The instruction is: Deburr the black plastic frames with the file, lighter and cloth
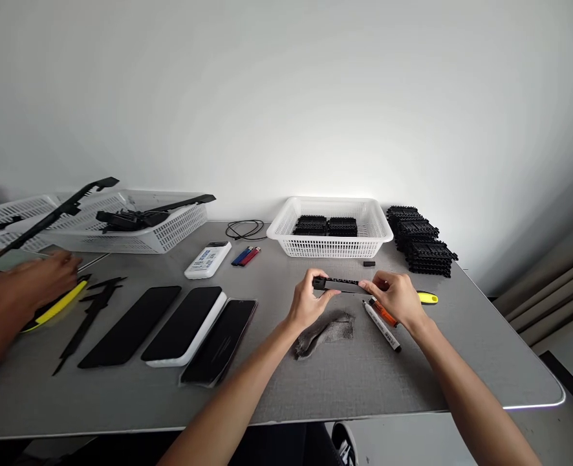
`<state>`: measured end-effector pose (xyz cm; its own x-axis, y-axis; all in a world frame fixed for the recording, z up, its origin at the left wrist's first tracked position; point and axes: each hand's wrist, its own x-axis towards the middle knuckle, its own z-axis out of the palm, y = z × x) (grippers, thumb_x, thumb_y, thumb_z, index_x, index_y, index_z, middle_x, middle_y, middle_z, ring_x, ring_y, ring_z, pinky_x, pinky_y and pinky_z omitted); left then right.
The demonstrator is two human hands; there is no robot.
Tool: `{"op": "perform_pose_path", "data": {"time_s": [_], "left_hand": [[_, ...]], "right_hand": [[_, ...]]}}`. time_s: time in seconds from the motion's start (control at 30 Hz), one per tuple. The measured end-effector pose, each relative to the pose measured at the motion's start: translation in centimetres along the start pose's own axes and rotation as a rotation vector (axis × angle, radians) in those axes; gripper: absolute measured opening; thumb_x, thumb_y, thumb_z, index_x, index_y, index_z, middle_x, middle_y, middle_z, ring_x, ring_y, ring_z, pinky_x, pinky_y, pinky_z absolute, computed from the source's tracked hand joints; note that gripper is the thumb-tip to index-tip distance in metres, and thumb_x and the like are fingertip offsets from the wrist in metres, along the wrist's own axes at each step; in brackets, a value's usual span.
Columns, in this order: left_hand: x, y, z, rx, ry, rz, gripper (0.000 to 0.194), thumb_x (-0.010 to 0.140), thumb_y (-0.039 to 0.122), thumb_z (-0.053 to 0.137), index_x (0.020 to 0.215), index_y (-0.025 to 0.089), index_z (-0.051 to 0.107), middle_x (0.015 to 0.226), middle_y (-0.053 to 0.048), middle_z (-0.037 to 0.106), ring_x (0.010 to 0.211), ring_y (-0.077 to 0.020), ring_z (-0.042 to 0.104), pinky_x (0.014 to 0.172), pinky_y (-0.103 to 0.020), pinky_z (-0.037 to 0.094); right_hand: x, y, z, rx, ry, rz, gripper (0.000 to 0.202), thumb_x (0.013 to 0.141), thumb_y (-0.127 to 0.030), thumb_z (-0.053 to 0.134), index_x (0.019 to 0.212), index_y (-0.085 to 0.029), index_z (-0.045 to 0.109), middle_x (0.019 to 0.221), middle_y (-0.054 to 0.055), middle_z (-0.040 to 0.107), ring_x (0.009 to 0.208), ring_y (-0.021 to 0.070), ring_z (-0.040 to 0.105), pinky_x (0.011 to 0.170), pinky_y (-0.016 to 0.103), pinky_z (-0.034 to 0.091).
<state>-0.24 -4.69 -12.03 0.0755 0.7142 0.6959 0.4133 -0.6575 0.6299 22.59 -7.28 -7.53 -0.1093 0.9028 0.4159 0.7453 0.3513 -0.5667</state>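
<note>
My left hand [310, 301] pinches one end of a narrow black plastic part [342, 283], thumb below and fingers above. The fingers of my right hand [396, 299] close on its other end, so the part is held level above the table. Beyond my right hand a yellow-ended tool [427, 298] sticks out; whether I grip it or it lies on the table I cannot tell. Below the hands are a crumpled grey cloth [326, 333], a white marker [381, 327] and an orange item [385, 313] partly under my right hand.
A white basket [335, 246] holds black parts; more black parts [427, 249] are stacked beside it. Phones [130, 327], a caliper [90, 317], a white power bank [207, 260], lighters [246, 256] and a cable [245, 229] lie leftward. A co-worker's hands [34, 285] are at far left.
</note>
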Motion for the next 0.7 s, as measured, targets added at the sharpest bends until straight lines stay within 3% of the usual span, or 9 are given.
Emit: {"op": "perform_pose_path", "data": {"time_s": [0.27, 0.57, 0.7], "left_hand": [[0.4, -0.5, -0.5, 0.011, 0.016, -0.032, 0.037, 0.075, 0.038, 0.077, 0.095, 0.023, 0.051, 0.087, -0.002, 0.064, 0.077, -0.0179, 0.066, 0.069, -0.029, 0.051], [0.4, -0.3, -0.6, 0.051, -0.022, 0.045, 0.034, 0.076, 0.037, 0.076, 0.094, 0.023, 0.051, 0.086, -0.002, 0.065, 0.075, -0.0172, 0.065, 0.067, -0.028, 0.050], [0.4, -0.3, -0.6, 0.026, -0.028, -0.030, 0.035, 0.077, 0.038, 0.075, 0.094, 0.023, 0.050, 0.085, -0.001, 0.065, 0.075, -0.0170, 0.065, 0.067, -0.028, 0.051]], "right_hand": [[0.3, 0.8, -0.8, -0.010, -0.011, 0.064, 0.057, 0.083, -0.072, 0.054, 0.055, -0.022, 0.050, 0.050, -0.001, 0.053, 0.047, 0.0128, 0.041, 0.049, 0.027, 0.027], [0.2, -0.1, -0.1, 0.015, -0.024, 0.061, 0.054, 0.084, -0.069, 0.056, 0.057, -0.022, 0.053, 0.052, -0.001, 0.055, 0.049, 0.0127, 0.044, 0.050, 0.026, 0.028], [0.4, 1.1, -0.5, 0.013, -0.044, 0.049, 0.056, 0.083, -0.070, 0.055, 0.056, -0.021, 0.054, 0.050, -0.001, 0.053, 0.047, 0.0116, 0.041, 0.049, 0.026, 0.027]]}}
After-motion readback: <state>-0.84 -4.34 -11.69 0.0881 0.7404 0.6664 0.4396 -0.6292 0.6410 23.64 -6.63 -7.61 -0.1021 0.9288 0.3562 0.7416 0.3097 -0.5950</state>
